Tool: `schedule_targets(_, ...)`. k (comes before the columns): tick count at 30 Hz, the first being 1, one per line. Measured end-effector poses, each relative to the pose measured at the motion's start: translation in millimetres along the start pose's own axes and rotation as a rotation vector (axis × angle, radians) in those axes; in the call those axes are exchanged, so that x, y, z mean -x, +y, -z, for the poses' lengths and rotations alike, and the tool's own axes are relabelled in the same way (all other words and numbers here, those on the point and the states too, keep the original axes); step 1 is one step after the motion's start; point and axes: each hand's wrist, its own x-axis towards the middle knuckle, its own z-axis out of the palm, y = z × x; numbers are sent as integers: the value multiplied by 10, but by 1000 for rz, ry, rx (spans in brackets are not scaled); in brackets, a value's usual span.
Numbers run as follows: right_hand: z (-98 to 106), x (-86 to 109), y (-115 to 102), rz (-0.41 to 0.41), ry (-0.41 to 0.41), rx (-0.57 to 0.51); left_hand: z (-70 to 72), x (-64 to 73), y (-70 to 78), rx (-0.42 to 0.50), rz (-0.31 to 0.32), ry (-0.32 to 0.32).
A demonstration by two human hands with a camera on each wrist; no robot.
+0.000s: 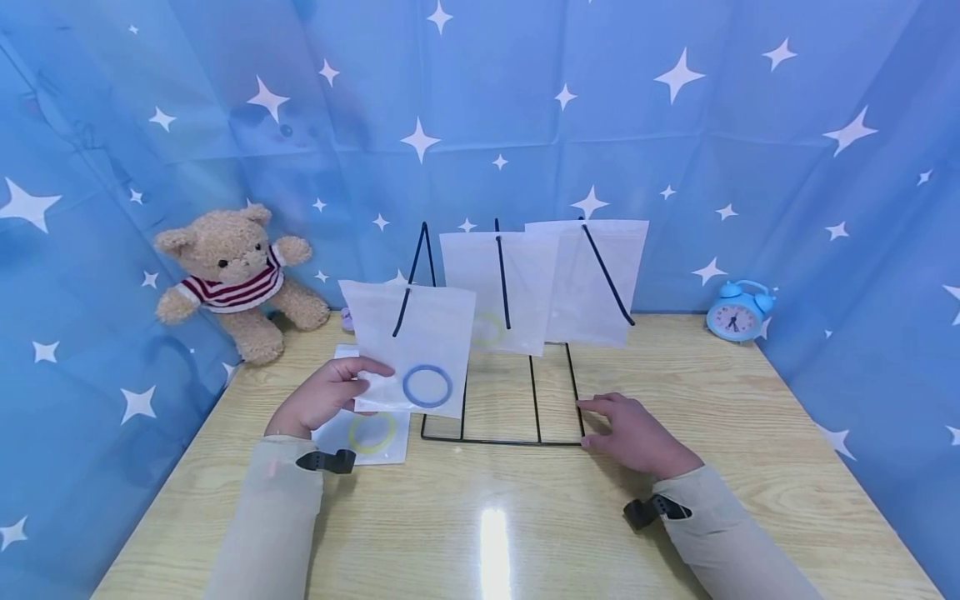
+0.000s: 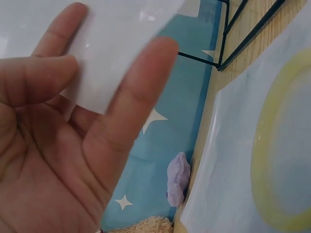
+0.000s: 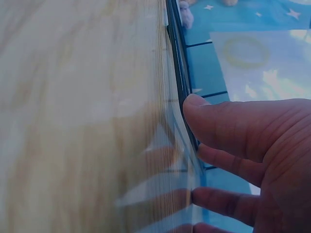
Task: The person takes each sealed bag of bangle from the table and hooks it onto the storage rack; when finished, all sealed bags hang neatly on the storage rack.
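A white pouch with a blue ring [image 1: 427, 386] on its front hangs at the left arm of a black wire rack [image 1: 502, 442]. My left hand [image 1: 330, 392] pinches that pouch by its left edge; the left wrist view shows the white sheet [image 2: 109, 53] between thumb and fingers. Two more white pouches, a middle one [image 1: 468, 275] and a right one [image 1: 630, 258], hang from the other arms. At the rack's front right corner, my right hand [image 1: 637, 433] touches the base wire with thumb and extended fingers. In the right wrist view its thumb [image 3: 218, 119] lies against the wire.
Under the left hand, a flat pouch with a yellow ring [image 1: 372, 433] lies on the wooden table [image 1: 465, 517]. A teddy bear [image 1: 236, 267] sits at the back left, a blue alarm clock [image 1: 738, 312] at the back right. A starry blue curtain [image 1: 495, 108] hangs behind.
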Motion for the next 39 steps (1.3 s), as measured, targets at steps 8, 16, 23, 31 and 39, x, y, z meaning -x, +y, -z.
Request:
schedule_targets(8, 7, 11, -12, -6, -10, -16, -16, -5, 5, 66, 4, -12)
schedule_targets(16, 12, 19, -22, -5, -11, -24, -14, -18, -32, 50, 3, 2)
schedule_targets(23, 14, 26, -20, -4, -9, -28, -22, -26, -44, 39, -12, 15)
schedule_targets(31, 15, 21, -15, -1, -8, -33, 3, -29, -82, 77, -60, 0)
schedule_targets(39, 5, 14, 0, -3, -3, -26, -8, -36, -79, 74, -47, 5)
